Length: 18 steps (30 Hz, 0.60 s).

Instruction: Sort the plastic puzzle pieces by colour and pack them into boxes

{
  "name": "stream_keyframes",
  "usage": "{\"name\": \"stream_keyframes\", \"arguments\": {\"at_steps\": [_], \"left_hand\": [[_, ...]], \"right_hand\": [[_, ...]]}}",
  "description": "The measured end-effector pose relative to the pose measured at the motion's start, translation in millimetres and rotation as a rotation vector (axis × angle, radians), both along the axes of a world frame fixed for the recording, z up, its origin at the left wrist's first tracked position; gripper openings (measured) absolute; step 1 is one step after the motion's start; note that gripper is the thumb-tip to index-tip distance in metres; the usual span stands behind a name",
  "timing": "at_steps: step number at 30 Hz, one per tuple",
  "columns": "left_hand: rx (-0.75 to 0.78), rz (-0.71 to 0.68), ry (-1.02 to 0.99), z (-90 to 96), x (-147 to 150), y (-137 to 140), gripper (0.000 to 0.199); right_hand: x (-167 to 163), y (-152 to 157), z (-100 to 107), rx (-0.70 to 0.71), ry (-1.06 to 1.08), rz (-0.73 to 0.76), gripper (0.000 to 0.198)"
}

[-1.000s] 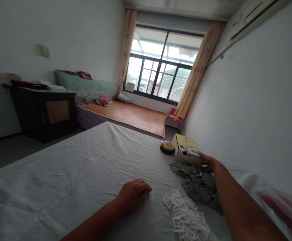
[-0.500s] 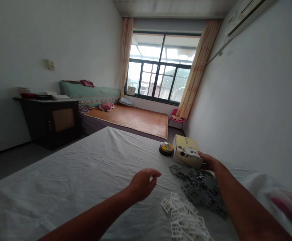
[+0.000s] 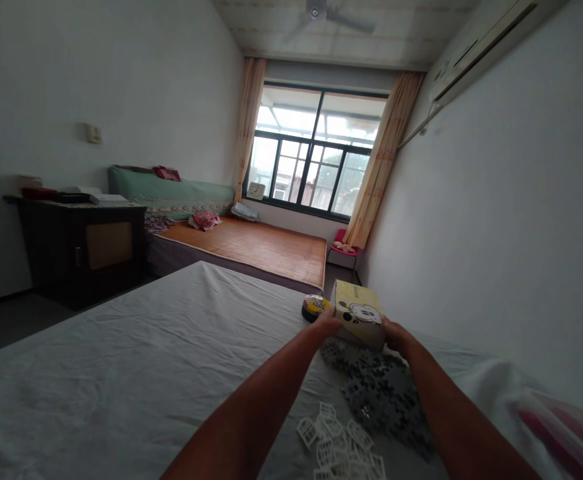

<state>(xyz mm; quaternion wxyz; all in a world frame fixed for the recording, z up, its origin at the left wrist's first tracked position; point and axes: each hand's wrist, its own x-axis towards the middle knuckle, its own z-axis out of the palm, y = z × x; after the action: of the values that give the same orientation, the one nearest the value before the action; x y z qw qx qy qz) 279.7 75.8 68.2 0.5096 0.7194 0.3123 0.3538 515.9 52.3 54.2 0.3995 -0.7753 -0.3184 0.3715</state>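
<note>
A yellow and white cardboard box [image 3: 360, 320] with a cartoon face stands at the far right part of the white-sheeted surface [image 3: 171, 360]. My left hand [image 3: 327, 322] grips its left side, and my right hand [image 3: 396, 335] grips its right side, so the box is between both. Close by on the left is a round tin [image 3: 315, 307] with a colourful lid, partly behind my left hand. In front of the box lies a heap of dark grey jigsaw-like plastic pieces [image 3: 381, 393]. Nearer to me is a pile of small white window-shaped pieces [image 3: 339, 443].
A clear plastic bag with something pink [image 3: 561, 427] lies at the right edge. Beyond the sheet stand a mat-covered bed [image 3: 261, 250], a pink chair [image 3: 344, 243] and a dark cabinet [image 3: 81, 247]. A white wall [image 3: 496, 233] rises on the right.
My left hand has reached forward and right, from above the sheet to the box's left side. My right hand stays at the box's right side. The view has tilted upward.
</note>
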Motion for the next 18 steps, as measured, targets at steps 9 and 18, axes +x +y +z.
{"name": "stream_keyframes", "arguments": {"at_steps": [9,18], "left_hand": [[0.077,0.242,-0.015,19.9,-75,-64,0.048],[0.0,0.449,0.0,19.6,-267,-166,0.035]], "right_hand": [[-59,-80,59,0.223,0.169,0.237,0.054],[-212,-188,32,0.228,0.564,0.583,0.073]]}}
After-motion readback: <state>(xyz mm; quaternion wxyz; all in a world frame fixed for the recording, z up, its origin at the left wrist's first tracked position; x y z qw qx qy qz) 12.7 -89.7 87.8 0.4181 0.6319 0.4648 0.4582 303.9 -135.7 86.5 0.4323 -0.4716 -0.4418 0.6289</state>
